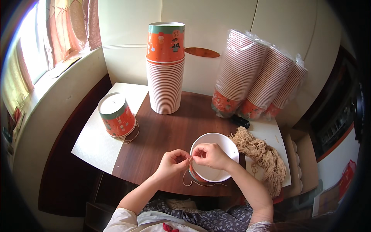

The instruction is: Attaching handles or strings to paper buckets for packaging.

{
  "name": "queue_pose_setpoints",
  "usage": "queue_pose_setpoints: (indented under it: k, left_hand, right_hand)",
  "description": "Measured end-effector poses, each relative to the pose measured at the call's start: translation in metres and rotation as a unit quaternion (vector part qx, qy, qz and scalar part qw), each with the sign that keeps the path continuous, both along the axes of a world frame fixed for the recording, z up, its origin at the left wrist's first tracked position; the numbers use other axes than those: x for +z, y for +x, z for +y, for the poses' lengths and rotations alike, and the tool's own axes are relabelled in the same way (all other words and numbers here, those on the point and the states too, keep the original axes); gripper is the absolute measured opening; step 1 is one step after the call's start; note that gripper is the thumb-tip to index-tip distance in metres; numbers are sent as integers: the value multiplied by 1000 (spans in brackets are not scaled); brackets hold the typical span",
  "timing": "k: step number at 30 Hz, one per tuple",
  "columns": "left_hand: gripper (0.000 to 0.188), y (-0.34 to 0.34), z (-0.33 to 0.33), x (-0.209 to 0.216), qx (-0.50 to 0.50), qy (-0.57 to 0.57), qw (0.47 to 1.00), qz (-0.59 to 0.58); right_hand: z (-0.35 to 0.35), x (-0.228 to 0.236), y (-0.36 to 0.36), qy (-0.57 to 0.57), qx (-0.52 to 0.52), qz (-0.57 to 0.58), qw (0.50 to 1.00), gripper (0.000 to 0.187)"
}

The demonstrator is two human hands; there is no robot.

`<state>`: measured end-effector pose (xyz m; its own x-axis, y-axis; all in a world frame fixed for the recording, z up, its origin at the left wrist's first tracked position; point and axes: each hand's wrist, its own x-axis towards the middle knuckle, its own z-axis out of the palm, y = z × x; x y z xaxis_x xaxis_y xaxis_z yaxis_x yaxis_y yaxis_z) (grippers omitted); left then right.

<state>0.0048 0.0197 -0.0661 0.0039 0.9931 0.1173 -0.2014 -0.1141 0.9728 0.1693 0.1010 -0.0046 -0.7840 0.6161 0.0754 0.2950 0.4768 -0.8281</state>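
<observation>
A white-lined paper bucket [216, 174] with a printed orange outside stands upright near the table's front edge, its mouth facing up. At the left part of its rim, my left hand [172, 164] pinches a tan string [188, 185] between thumb and fingers. My right hand [213, 156] reaches over the bucket's mouth and pinches the string at the same spot, with the fingertips of both hands almost touching. The string's loose end curls down in front of the bucket. My fingers hide just how the string meets the rim.
An upside-down bucket [118, 118] with string around its rim sits at the left. Behind stands a tall stack of buckets [166, 83]. Plastic-wrapped stacks [241, 65] lean at the back right, near a black object [240, 121]. A tan string bundle [262, 156] lies right, beside a cardboard box [309, 166].
</observation>
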Motion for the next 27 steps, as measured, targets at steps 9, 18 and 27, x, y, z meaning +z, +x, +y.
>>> queue_pose_setpoints:
  k: [9,18,27]
  left_hand:
    - [9,3,2,-3,-16,16,998,-65]
    - [5,5,4,-15,-18,58,995,-81]
    - [3,5,4,-12,-27,-68,982,-175]
  right_hand:
    - [1,-4,-3,-73,-13,-5,997,8]
    - [1,-7,-3,-113,-6,-13,993,10]
    - [-4,1,-2,18,-8,24,1000,5]
